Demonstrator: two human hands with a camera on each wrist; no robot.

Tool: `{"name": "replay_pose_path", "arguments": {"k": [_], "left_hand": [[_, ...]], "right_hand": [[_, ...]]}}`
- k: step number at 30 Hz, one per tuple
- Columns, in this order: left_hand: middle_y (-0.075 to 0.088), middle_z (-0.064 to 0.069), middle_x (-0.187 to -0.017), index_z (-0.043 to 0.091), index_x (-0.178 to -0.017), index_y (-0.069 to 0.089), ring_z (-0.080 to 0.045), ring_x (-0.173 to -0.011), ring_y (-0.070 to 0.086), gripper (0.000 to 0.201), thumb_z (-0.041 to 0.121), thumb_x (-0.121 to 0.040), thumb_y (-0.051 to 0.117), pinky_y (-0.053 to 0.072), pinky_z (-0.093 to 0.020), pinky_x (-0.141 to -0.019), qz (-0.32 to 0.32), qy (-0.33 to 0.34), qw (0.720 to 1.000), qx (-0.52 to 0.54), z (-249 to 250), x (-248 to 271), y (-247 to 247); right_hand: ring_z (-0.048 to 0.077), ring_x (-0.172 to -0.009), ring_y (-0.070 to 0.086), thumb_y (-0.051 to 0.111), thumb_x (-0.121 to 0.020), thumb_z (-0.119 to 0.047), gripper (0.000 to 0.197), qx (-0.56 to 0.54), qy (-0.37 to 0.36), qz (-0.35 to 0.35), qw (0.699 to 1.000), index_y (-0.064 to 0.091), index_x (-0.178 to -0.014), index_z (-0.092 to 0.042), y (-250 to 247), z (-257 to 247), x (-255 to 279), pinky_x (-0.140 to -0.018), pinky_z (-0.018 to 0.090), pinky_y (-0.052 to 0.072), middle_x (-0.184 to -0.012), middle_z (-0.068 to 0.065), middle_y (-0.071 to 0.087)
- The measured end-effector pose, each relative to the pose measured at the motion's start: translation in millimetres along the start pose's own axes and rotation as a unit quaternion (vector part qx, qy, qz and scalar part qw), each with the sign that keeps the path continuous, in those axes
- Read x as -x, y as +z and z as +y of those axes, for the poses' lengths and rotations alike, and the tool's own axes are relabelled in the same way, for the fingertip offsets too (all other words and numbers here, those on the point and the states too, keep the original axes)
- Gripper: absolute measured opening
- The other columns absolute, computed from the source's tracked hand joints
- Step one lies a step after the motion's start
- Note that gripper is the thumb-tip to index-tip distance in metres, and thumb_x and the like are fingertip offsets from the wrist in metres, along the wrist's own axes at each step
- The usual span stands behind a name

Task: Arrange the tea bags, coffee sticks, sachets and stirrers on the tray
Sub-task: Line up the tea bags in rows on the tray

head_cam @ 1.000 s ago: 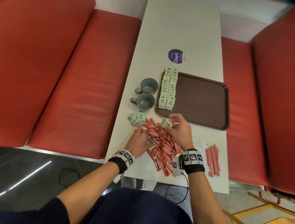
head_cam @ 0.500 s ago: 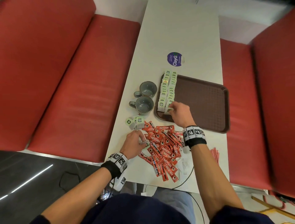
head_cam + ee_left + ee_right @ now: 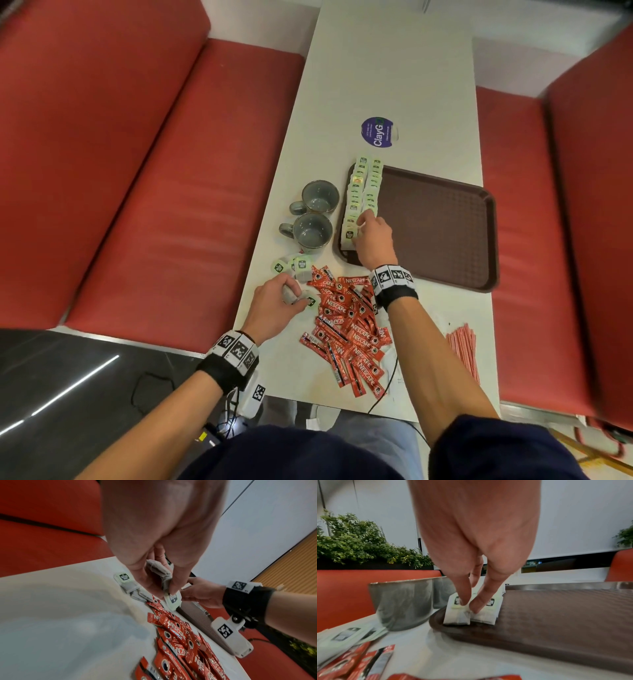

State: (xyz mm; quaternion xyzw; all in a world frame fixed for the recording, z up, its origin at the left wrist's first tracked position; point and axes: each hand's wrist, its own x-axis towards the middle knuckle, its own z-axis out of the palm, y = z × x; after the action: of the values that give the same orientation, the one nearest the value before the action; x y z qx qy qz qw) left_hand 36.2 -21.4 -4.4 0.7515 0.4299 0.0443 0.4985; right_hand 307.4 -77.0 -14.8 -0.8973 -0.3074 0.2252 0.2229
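Observation:
Two rows of green-labelled tea bags (image 3: 363,192) lie along the left edge of the brown tray (image 3: 435,222). My right hand (image 3: 361,224) reaches over the rows' near end, and its straight fingertips (image 3: 462,601) press on the nearest tea bags (image 3: 457,616). On the table by the red coffee sticks (image 3: 346,332), my left hand (image 3: 301,298) grips tea bags (image 3: 172,600) in curled fingers. More loose tea bags (image 3: 294,267) lie in front of the mugs. Red-and-white stirrers (image 3: 462,349) lie at the near right. White sachets (image 3: 442,322) show partly beside my right arm.
Two grey mugs (image 3: 320,197) (image 3: 313,233) stand just left of the tray, close to my right hand. A round purple sticker (image 3: 376,132) marks the table beyond the tray. Red bench seats flank the narrow table. A cable runs off the near edge.
My right hand went from the coffee stick pile to the tray and now presses on the tea bags at the rows' near end. My left hand took tea bags out of the pile.

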Motion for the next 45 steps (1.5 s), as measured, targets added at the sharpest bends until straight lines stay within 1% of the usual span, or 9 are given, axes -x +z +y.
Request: {"name": "replay_pose_path", "arguments": {"k": [7,16,22,26,30,34,39,41,45], "left_hand": [[0.072,0.011,-0.094,0.022,-0.087,0.065,0.012,-0.079,0.061,0.028,0.017,-0.084,0.092,0.043,-0.007,-0.063,0.016,0.004,0.998,0.054,-0.4,-3.5,-6.5],[0.073,0.008,-0.094,0.016,-0.091,0.066,0.013,-0.079,0.062,0.026,0.017,-0.085,0.092,0.046,-0.009,-0.064,0.025,0.009,0.997,0.075,7.8,-5.7,-14.3],[0.074,0.018,-0.092,0.022,-0.090,0.067,0.007,-0.087,0.067,0.027,0.020,-0.084,0.094,0.050,-0.014,-0.068,0.022,0.008,0.994,0.108,6.1,-9.4,-16.0],[0.075,0.016,-0.095,0.022,-0.091,0.068,0.006,-0.090,0.068,0.027,0.020,-0.084,0.094,0.052,-0.015,-0.070,0.022,0.011,0.993,0.115,7.9,-10.4,-14.8],[0.076,0.014,-0.100,0.023,-0.091,0.068,0.006,-0.092,0.069,0.027,0.021,-0.084,0.094,0.054,-0.015,-0.070,0.016,0.015,0.993,0.118,9.3,-11.0,-13.1],[0.075,0.014,-0.098,0.022,-0.091,0.068,0.005,-0.089,0.068,0.027,0.020,-0.084,0.094,0.052,-0.014,-0.070,0.021,0.019,0.993,0.115,8.0,-12.2,-14.1],[0.076,0.011,-0.099,0.023,-0.091,0.068,0.002,-0.090,0.069,0.027,0.021,-0.084,0.094,0.054,-0.016,-0.070,0.025,0.016,0.992,0.119,7.1,-14.4,-15.8],[0.076,0.010,-0.099,0.022,-0.091,0.068,0.003,-0.090,0.069,0.026,0.021,-0.084,0.093,0.053,-0.016,-0.069,0.025,0.016,0.992,0.121,8.4,-14.6,-15.7],[0.076,0.013,-0.104,0.023,-0.092,0.069,0.000,-0.095,0.070,0.026,0.021,-0.084,0.093,0.055,-0.017,-0.071,0.020,0.016,0.992,0.126,9.2,-15.7,-15.0]], "right_hand": [[0.034,-0.102,0.064,0.073,-0.098,-0.014,0.021,-0.040,0.007,0.038,0.998,0.065,-0.116,-0.021,19.7,12.8,17.4,-0.096,0.051,0.060,-0.116,0.009,0.057],[0.034,-0.110,0.067,0.072,-0.101,-0.014,0.032,-0.066,0.023,0.045,0.997,0.073,-0.133,-0.019,37.7,5.6,16.7,-0.103,0.053,0.059,-0.122,0.013,0.061],[0.021,-0.092,0.059,0.076,-0.099,-0.018,0.021,-0.083,0.067,0.166,0.980,0.066,-0.118,-0.016,23.9,19.1,22.7,-0.086,0.035,0.053,-0.123,0.010,0.057],[0.020,-0.095,0.051,0.081,-0.098,-0.024,0.028,-0.101,0.117,0.154,0.976,0.061,-0.113,-0.012,20.9,29.6,23.1,-0.083,0.032,0.041,-0.116,0.010,0.060],[0.030,-0.104,0.063,0.080,-0.098,-0.017,0.022,-0.083,0.089,0.144,0.982,0.065,-0.113,-0.011,22.1,31.7,14.3,-0.082,0.036,0.047,-0.116,0.011,0.066],[0.034,-0.114,0.066,0.072,-0.101,-0.009,0.020,-0.072,0.085,0.128,0.985,0.067,-0.121,-0.011,18.4,29.3,8.1,-0.093,0.045,0.057,-0.123,0.014,0.069],[0.027,-0.109,0.063,0.073,-0.099,-0.018,0.026,-0.072,0.066,0.140,0.985,0.065,-0.123,-0.018,18.9,22.2,18.5,-0.084,0.035,0.049,-0.133,0.012,0.060],[0.025,-0.117,0.057,0.077,-0.097,-0.022,0.029,-0.047,0.038,0.152,0.987,0.067,-0.124,-0.023,24.1,18.4,26.0,-0.085,0.032,0.048,-0.140,0.010,0.054],[0.030,-0.128,0.055,0.073,-0.101,-0.019,0.031,-0.028,-0.020,0.135,0.990,0.073,-0.133,-0.021,36.1,11.9,27.8,-0.096,0.040,0.056,-0.139,0.010,0.054]]}}
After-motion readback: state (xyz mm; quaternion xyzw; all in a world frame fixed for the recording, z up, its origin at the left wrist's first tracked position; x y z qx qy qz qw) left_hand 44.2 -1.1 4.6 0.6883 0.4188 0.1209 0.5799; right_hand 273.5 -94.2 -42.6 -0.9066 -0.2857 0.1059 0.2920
